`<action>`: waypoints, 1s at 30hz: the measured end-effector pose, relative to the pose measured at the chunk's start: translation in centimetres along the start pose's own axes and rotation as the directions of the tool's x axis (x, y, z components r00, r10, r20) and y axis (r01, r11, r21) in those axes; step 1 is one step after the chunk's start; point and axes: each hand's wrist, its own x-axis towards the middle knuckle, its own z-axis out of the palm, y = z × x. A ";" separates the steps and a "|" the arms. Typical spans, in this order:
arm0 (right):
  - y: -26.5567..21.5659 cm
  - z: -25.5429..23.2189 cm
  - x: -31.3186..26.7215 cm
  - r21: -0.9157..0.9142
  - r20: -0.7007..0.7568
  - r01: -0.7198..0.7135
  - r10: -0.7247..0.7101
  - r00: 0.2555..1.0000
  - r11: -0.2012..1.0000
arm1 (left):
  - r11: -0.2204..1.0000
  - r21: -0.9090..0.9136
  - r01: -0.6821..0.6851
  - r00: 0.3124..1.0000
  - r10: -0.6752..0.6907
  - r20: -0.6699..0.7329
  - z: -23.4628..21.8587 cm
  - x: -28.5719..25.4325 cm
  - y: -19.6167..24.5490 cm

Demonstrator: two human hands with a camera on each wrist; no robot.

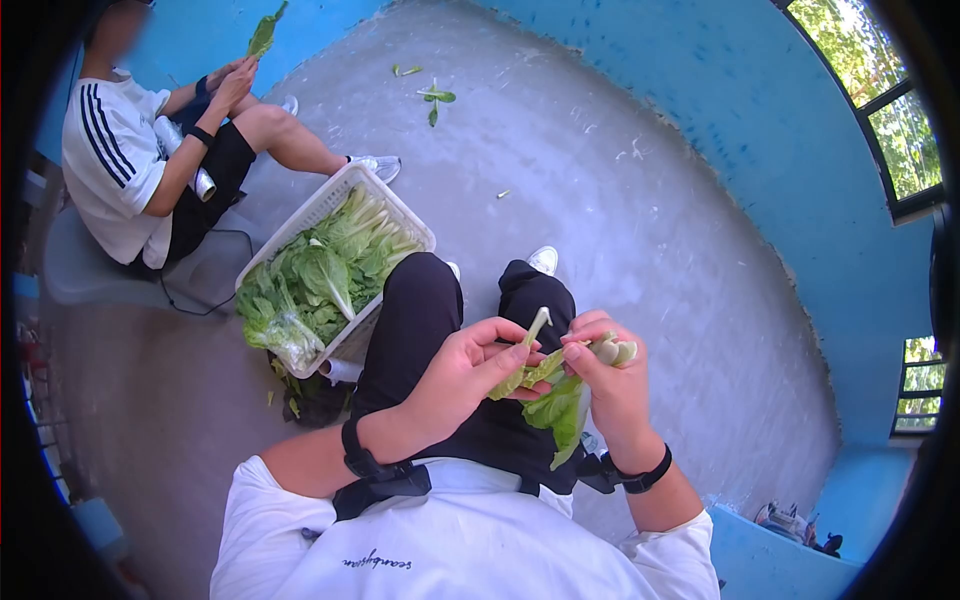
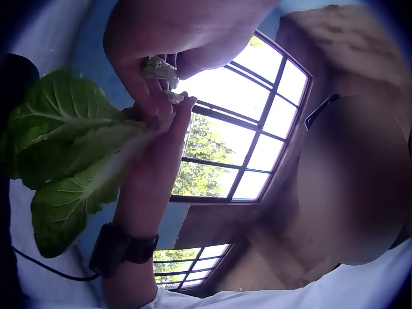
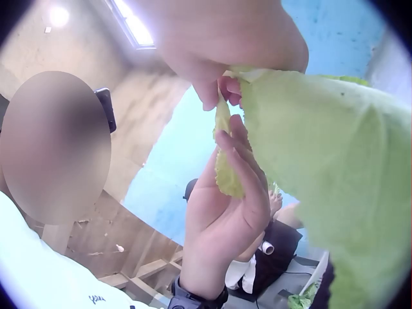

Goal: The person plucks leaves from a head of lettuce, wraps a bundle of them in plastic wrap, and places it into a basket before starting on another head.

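Over my lap in the head view, my left hand [image 1: 462,372] pinches a small yellow-green leaf [image 1: 510,384] with a pale stalk pointing up. Close beside it, my right hand [image 1: 618,392] grips a few leafy greens by their thick white stalk ends [image 1: 614,351]. Their broad green leaf [image 1: 562,412] hangs below the fingers. From the left wrist view, these leaves [image 2: 64,129] spread out past the right hand [image 2: 151,132]. In the right wrist view, the small leaf [image 3: 228,174] runs between the left hand [image 3: 226,215] and the right fingers, and a large leaf [image 3: 315,135] fills the right side.
A white plastic basket [image 1: 425,232] heaped with leafy greens [image 1: 325,265] stands by my left knee. Beyond it, another person [image 1: 120,170] sits on a grey stool [image 1: 85,270], holding up a leaf [image 1: 265,32]. Loose leaves [image 1: 435,97] lie on the concrete floor [image 1: 690,290].
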 end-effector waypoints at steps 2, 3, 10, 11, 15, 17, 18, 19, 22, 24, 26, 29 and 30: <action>-0.5 0.2 0.0 0.004 0.018 -0.035 0.035 0.999 0.999 | 0.990 0.141 0.020 0.999 -0.025 0.031 0.2 -0.2 0.6; -0.8 0.4 0.0 0.002 0.028 -0.057 0.057 0.998 0.998 | 0.977 0.212 0.028 0.998 -0.038 0.045 0.3 -0.2 0.7; -1.1 1.3 -0.2 -0.039 0.027 -0.054 0.055 0.998 0.998 | 0.971 0.230 -0.063 0.995 0.043 0.091 -0.3 -0.2 -0.1; -1.1 1.4 -0.1 -0.041 0.018 -0.040 0.041 0.999 0.998 | 0.970 0.226 -0.090 0.994 0.074 0.080 -0.2 -0.2 -0.3; -0.8 1.0 -0.2 -0.049 0.044 -0.115 0.117 0.992 0.992 | 0.964 0.223 -0.147 0.989 0.142 0.040 -0.5 -0.4 -0.3; -0.9 0.7 -0.2 -0.024 0.057 -0.178 0.179 0.982 0.984 | 0.973 0.196 -0.125 0.992 0.123 0.020 -0.6 -0.3 -0.2; -0.9 0.5 -0.2 0.019 0.063 -0.198 0.197 0.978 0.980 | 0.977 0.182 -0.112 0.994 0.112 0.010 -0.6 -0.4 -0.2; -1.0 0.4 -0.2 0.062 0.068 -0.218 0.214 0.975 0.974 | 0.980 0.167 -0.106 0.994 0.109 -0.004 -0.6 -0.4 -0.2; -1.1 -0.1 0.1 0.090 0.055 -0.231 0.227 0.972 0.969 | 0.984 0.150 -0.096 0.995 0.099 -0.012 -0.6 -0.4 0.1; -1.2 -0.2 -0.1 0.055 0.036 -0.225 0.224 0.974 0.973 | 0.981 0.170 -0.090 0.996 0.087 0.025 -0.8 -0.5 0.3; -1.5 -0.1 -0.2 0.002 0.028 -0.209 0.209 0.978 0.978 | 0.990 0.117 -0.079 0.997 0.081 -0.011 -0.6 -0.6 0.0; -1.3 -0.1 -0.1 -0.026 0.008 -0.184 0.184 0.983 0.983 | 0.993 0.110 -0.050 0.999 0.050 0.002 -1.1 -0.6 -0.1; -1.4 -0.1 -0.1 -0.029 0.018 -0.183 0.183 0.983 0.983 | 0.992 0.121 -0.038 0.999 0.037 0.018 -1.2 -0.6 0.0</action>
